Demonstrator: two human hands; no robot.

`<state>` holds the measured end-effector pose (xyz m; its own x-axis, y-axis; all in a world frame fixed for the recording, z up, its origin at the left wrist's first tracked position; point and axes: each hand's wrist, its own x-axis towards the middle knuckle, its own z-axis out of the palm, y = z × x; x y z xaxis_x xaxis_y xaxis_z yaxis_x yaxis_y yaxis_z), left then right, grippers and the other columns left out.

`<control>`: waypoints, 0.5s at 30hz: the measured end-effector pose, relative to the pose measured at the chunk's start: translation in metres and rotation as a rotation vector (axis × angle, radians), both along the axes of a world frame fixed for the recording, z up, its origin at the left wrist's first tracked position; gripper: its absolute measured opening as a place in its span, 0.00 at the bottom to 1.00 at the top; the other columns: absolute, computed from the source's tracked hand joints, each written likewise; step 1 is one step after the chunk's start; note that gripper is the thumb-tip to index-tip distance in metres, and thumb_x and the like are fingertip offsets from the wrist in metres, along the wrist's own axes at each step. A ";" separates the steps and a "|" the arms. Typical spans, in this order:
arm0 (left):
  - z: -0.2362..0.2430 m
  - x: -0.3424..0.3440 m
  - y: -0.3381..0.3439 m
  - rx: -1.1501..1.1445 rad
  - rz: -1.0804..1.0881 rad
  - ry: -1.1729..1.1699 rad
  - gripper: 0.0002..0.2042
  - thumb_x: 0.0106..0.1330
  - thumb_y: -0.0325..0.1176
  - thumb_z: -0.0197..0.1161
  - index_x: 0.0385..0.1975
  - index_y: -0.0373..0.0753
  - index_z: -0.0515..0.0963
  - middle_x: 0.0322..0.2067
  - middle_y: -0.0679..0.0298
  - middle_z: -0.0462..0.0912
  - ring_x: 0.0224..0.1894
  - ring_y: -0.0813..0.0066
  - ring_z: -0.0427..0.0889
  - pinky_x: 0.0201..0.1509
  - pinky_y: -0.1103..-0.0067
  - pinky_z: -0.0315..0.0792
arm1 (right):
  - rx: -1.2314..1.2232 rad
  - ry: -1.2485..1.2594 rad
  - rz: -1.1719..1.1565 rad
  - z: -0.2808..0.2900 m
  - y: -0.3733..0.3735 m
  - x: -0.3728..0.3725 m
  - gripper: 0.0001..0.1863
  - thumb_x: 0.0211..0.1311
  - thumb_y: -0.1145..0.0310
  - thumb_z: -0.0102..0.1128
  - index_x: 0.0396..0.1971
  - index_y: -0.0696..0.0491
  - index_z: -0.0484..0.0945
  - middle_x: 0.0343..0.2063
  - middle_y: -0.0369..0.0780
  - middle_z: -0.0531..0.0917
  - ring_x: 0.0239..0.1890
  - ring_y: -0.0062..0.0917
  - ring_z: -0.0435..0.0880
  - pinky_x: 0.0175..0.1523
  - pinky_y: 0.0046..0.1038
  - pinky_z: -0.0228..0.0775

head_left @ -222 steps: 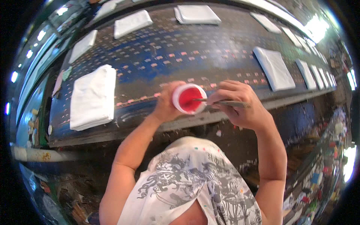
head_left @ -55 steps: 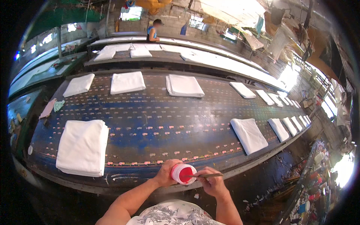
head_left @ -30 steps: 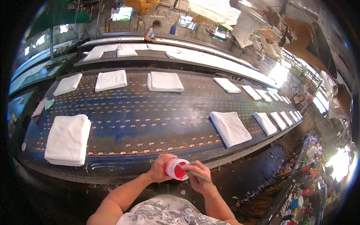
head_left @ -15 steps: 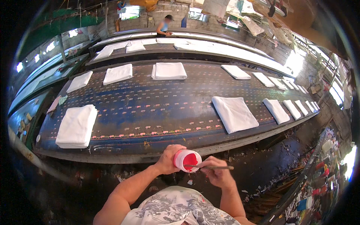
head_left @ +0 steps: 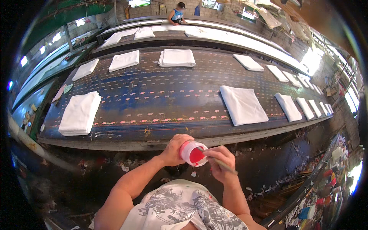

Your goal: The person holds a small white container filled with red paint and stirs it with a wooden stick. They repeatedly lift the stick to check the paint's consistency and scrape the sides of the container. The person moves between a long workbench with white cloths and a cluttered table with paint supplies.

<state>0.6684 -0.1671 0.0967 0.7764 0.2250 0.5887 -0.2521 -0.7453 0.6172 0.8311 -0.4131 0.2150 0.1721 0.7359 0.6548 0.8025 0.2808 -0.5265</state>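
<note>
My left hand [head_left: 173, 151] is wrapped round a white plastic jar [head_left: 186, 152], whose mouth tilts toward me and to the right. Bright red-pink paint [head_left: 196, 156] coats its inside. With my right hand [head_left: 222, 160] I grip a thin stick [head_left: 231, 170]; its far end reaches into the jar's mouth, and its tip is hard to make out. Both hands are in front of the near edge of a long dark printing table [head_left: 153, 103]. Folded white cloths lie on it, including a thick stack [head_left: 79, 114] at the left and a cloth [head_left: 244, 105] right of centre.
More folded white cloths [head_left: 177, 58] line the table's far side. Behind it, a person [head_left: 176, 16] stands by another long table covered in white cloth. At the lower right is a cluttered shelf with a blue container [head_left: 306, 212]. Scraps litter the dark floor [head_left: 153, 188].
The stick has swung from nearly level to slanting down to the right as my right hand turned. My view has shifted, and the distant person stands more upright.
</note>
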 end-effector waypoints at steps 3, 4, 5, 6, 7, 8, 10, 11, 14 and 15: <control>0.005 0.004 0.010 0.022 -0.010 -0.014 0.48 0.50 0.39 0.98 0.74 0.43 0.81 0.69 0.52 0.88 0.74 0.43 0.84 0.81 0.52 0.75 | -0.073 0.082 0.177 0.001 0.003 -0.001 0.17 0.61 0.83 0.83 0.49 0.51 0.95 0.45 0.42 0.95 0.43 0.40 0.97 0.51 0.40 0.92; 0.006 0.006 0.014 -0.003 -0.025 -0.014 0.47 0.50 0.40 0.98 0.73 0.43 0.81 0.68 0.53 0.88 0.74 0.44 0.85 0.81 0.52 0.76 | -0.078 0.082 0.211 0.001 0.005 -0.001 0.18 0.61 0.83 0.83 0.49 0.51 0.95 0.44 0.42 0.95 0.43 0.40 0.97 0.51 0.39 0.92; 0.006 0.008 0.016 -0.034 -0.049 -0.045 0.46 0.51 0.40 0.98 0.73 0.43 0.81 0.68 0.53 0.88 0.73 0.44 0.85 0.80 0.52 0.76 | -0.076 0.107 0.111 0.002 0.006 0.000 0.18 0.61 0.84 0.82 0.49 0.51 0.95 0.43 0.42 0.95 0.42 0.41 0.97 0.50 0.39 0.91; 0.006 0.011 0.018 -0.018 -0.051 -0.025 0.46 0.51 0.41 0.98 0.73 0.43 0.81 0.68 0.53 0.88 0.73 0.44 0.85 0.80 0.52 0.76 | 0.014 0.124 0.049 0.003 0.007 0.001 0.19 0.60 0.84 0.82 0.49 0.51 0.95 0.41 0.42 0.95 0.41 0.42 0.96 0.49 0.40 0.91; 0.005 0.016 0.021 -0.008 -0.063 -0.034 0.46 0.52 0.41 0.98 0.73 0.43 0.81 0.68 0.53 0.88 0.72 0.45 0.86 0.80 0.53 0.76 | 0.039 0.049 -0.099 0.003 0.009 0.002 0.19 0.60 0.84 0.82 0.49 0.51 0.95 0.39 0.43 0.94 0.41 0.43 0.95 0.47 0.41 0.89; 0.004 0.020 0.023 -0.004 -0.081 -0.044 0.46 0.52 0.41 0.99 0.73 0.43 0.81 0.68 0.54 0.88 0.72 0.45 0.86 0.79 0.53 0.76 | 0.000 -0.049 -0.151 0.005 0.010 0.003 0.19 0.60 0.84 0.82 0.50 0.51 0.95 0.41 0.43 0.94 0.42 0.45 0.95 0.45 0.42 0.88; 0.000 0.029 0.031 0.017 -0.098 -0.087 0.46 0.52 0.43 0.99 0.73 0.42 0.81 0.68 0.53 0.88 0.71 0.45 0.86 0.79 0.54 0.76 | -0.025 -0.060 -0.053 0.008 0.012 0.004 0.18 0.61 0.83 0.82 0.51 0.51 0.94 0.44 0.44 0.94 0.43 0.44 0.95 0.47 0.41 0.89; -0.001 0.031 0.035 0.007 -0.099 -0.083 0.47 0.52 0.43 0.99 0.73 0.42 0.81 0.68 0.53 0.87 0.71 0.45 0.86 0.80 0.54 0.76 | -0.007 0.030 0.007 0.011 0.011 0.005 0.19 0.62 0.83 0.81 0.51 0.51 0.94 0.45 0.44 0.94 0.44 0.44 0.96 0.48 0.41 0.90; -0.003 0.034 0.046 -0.048 -0.122 -0.043 0.49 0.50 0.41 1.00 0.74 0.43 0.81 0.68 0.54 0.87 0.72 0.46 0.85 0.80 0.56 0.76 | -0.093 0.139 0.112 0.018 0.014 0.003 0.18 0.62 0.82 0.82 0.50 0.52 0.94 0.42 0.43 0.93 0.44 0.42 0.97 0.50 0.40 0.91; -0.003 0.035 0.047 -0.040 -0.130 -0.018 0.49 0.50 0.42 1.00 0.75 0.43 0.81 0.68 0.54 0.87 0.72 0.46 0.85 0.80 0.56 0.76 | -0.148 0.074 0.001 0.020 0.016 0.003 0.17 0.62 0.81 0.82 0.50 0.51 0.94 0.41 0.43 0.93 0.44 0.42 0.97 0.50 0.40 0.91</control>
<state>0.7030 -0.1200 0.0935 0.7897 0.1465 0.5957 -0.3564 -0.6808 0.6399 0.8340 -0.3975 0.2349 0.2153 0.8233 0.5252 0.7599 0.1965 -0.6197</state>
